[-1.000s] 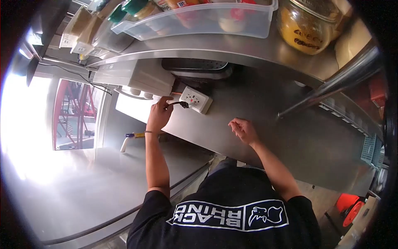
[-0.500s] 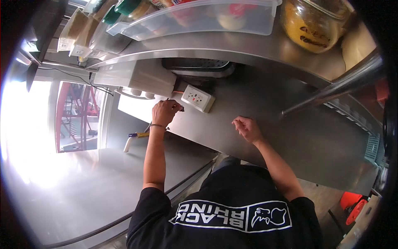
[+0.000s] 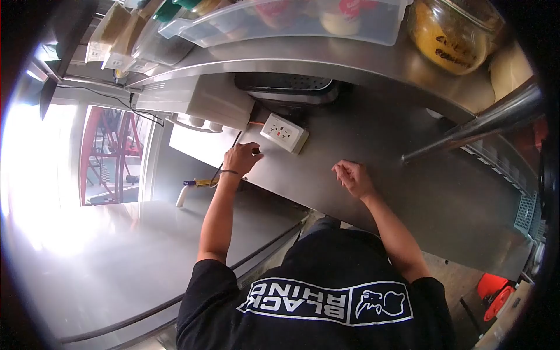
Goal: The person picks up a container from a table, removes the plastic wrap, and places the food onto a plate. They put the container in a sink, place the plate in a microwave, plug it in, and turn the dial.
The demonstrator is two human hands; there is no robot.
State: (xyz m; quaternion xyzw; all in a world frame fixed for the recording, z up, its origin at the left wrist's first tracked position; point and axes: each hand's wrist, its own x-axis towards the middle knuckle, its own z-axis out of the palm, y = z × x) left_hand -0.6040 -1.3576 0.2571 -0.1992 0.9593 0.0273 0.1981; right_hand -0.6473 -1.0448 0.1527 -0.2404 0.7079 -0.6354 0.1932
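My left hand point(image 3: 241, 158) is closed, thumb and fingers pinched around the small dark end of a black cord point(image 3: 217, 172). The cord runs past the hand and down by the wrist; the exact shape of its end is mostly covered by my fingers. Just right of this hand, a white outlet box point(image 3: 284, 133) with two sockets and a red button rests on the steel counter point(image 3: 402, 204). Over the counter, further right, my right hand point(image 3: 354, 178) is loosely curled shut with nothing visible in it.
Behind the outlet box stand a white appliance point(image 3: 201, 105) and a black slotted appliance point(image 3: 286, 86). A steel shelf overhead carries a clear plastic bin point(image 3: 291, 26) and a glass jar point(image 3: 449, 35). A metal post point(image 3: 466, 128) slants down at right. A yellow-handled tool point(image 3: 199, 183) lies at left.
The view has shifted slightly. My left hand has turned a little and stays left of the outlet box, its pinch still closed. My right hand has hardly moved.
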